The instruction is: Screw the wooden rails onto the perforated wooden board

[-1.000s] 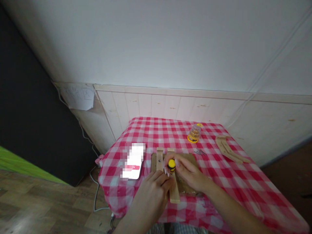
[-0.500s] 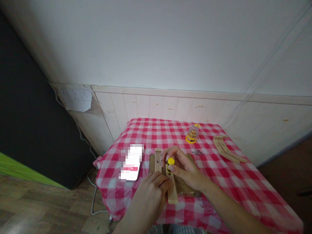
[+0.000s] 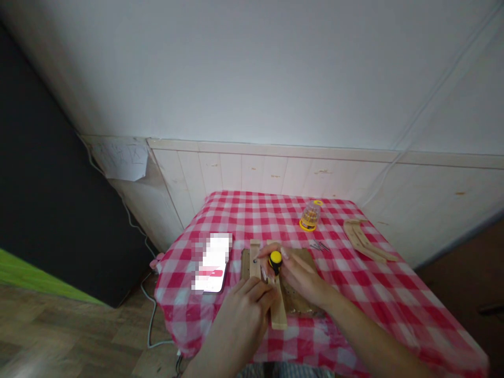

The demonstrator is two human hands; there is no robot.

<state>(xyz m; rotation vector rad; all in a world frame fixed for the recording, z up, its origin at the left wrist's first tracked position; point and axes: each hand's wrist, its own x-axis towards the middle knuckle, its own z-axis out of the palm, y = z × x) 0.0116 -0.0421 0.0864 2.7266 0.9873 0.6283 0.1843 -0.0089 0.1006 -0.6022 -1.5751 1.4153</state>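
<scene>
Yellow and black, that stubby screwdriver is sitting right in the action, with the right hand closing its grip around the handle and holding it upright over the brown wooden board, between two pale wooden strips near the middle of the desk's front edge! The tip is hiding behind the fingers, so we can't call that part. It's looking light and stiff, though the glossy handle could turn slippery, so the fat handle looks like the place to hold. Over on the left, the left hand is resting open, with its fingers lying against the nearer strip. The count is one screwdriver, one board, and two strips. Toward the desk's back edge, one clear bit case with a yellow base is standing, and a small cluster of loose nails is lying too small to count. One curved wooden piece is sitting near the right edge, and one blurred phone is lying on the left.
</scene>
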